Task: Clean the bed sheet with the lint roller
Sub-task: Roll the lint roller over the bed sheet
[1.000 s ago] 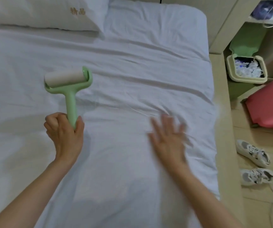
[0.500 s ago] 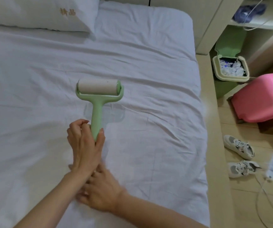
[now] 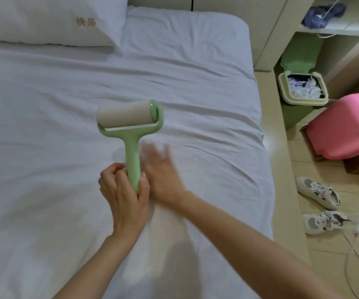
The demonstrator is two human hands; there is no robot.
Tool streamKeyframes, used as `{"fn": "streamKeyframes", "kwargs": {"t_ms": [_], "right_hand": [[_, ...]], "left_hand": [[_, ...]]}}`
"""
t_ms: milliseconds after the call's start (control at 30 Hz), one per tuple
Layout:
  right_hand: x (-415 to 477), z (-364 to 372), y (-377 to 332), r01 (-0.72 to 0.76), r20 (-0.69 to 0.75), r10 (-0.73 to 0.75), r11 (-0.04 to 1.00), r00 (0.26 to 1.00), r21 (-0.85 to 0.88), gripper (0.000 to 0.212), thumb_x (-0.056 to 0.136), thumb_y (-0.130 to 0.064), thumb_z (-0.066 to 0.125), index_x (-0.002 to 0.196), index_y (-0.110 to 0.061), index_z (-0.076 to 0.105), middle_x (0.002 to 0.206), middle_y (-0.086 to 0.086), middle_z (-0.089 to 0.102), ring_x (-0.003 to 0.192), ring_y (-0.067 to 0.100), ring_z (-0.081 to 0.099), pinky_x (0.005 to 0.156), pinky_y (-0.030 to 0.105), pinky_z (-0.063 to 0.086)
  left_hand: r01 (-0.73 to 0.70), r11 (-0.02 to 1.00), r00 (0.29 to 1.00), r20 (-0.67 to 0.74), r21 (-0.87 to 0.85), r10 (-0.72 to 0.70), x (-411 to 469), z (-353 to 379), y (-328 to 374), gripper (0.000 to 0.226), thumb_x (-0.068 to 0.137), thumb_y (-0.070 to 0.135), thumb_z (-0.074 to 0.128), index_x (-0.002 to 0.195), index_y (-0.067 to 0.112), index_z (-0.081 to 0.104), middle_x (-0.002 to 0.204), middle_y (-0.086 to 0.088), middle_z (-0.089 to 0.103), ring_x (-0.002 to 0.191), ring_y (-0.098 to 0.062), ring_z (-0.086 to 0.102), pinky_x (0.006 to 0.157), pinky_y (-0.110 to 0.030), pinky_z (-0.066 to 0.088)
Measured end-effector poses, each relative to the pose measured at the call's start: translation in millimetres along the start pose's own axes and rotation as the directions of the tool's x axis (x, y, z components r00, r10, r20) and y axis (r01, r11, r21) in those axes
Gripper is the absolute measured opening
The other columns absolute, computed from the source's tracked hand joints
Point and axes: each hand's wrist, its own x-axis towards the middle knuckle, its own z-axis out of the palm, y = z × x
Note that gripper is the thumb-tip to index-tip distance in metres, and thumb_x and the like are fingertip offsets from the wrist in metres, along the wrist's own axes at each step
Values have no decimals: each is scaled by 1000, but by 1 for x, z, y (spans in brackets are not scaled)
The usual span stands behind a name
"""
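The left hand (image 3: 124, 195) grips the green handle of the lint roller (image 3: 131, 134), fingers curled around its lower end. The roller is near the middle of the white bed sheet (image 3: 44, 126), with its paper head toward 12 o'clock. The right hand (image 3: 163, 175) is blurred, with fingers straight, flat on the sheet just beside the handle at 3 o'clock. A pillow (image 3: 44, 20) lies at 11 o'clock, and shoes (image 3: 317, 192) are on the floor at 4 o'clock.
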Motion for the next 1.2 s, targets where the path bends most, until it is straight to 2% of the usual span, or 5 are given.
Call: {"fn": "streamKeyframes", "kwargs": {"t_ms": [400, 567, 767, 933, 1200], "right_hand": [[110, -39, 164, -229, 1, 233, 959, 973, -164, 58, 97, -53, 22, 148, -27, 25, 158, 6, 13, 146, 24, 6, 114, 56, -2], [63, -113, 285, -969, -188, 951, 245, 246, -28, 72, 95, -54, 28, 150, -9, 16, 156, 20, 5, 145, 34, 1, 113, 60, -3], [160, -41, 132, -184, -118, 164, 965, 979, -186, 67, 92, -47, 19, 147, -9, 26, 156, 14, 16, 145, 29, 11, 115, 48, -6], [161, 38, -24, 665, 472, -524, 719, 709, -201, 58, 98, -51, 25, 150, -29, 16, 159, -6, 9, 146, 15, 1, 116, 47, -6], [145, -38, 201, -379, -42, 381, 890, 923, -253, 54, 99, -52, 20, 149, -35, 16, 159, 1, 7, 146, 24, 7, 116, 49, -1]], "left_hand": [[157, 987, 986, 65, -23, -155, -18, -32, -55, 46, 87, 45, 39, 92, 1, 50, 117, -17, 37, 108, -27, 33, 94, -40, 29], [181, 981, 981, 80, -74, -175, -26, -28, -69, 75, 90, 69, 31, 91, -2, 53, 114, -7, 34, 108, -25, 34, 95, -30, 27], [146, 973, 988, 66, -180, -136, -34, -19, -55, 43, 96, 51, 38, 88, 10, 46, 112, -5, 35, 103, -22, 37, 97, -6, 26], [98, 987, 995, 8, -124, -97, -23, -28, -59, 37, 87, 26, 40, 81, -8, 53, 110, -14, 37, 100, -31, 39, 101, -7, 24], [220, 975, 974, 59, -3, -220, -12, -24, -85, 53, 88, 41, 37, 93, -8, 56, 116, -18, 39, 108, -29, 36, 94, -40, 32]]}}
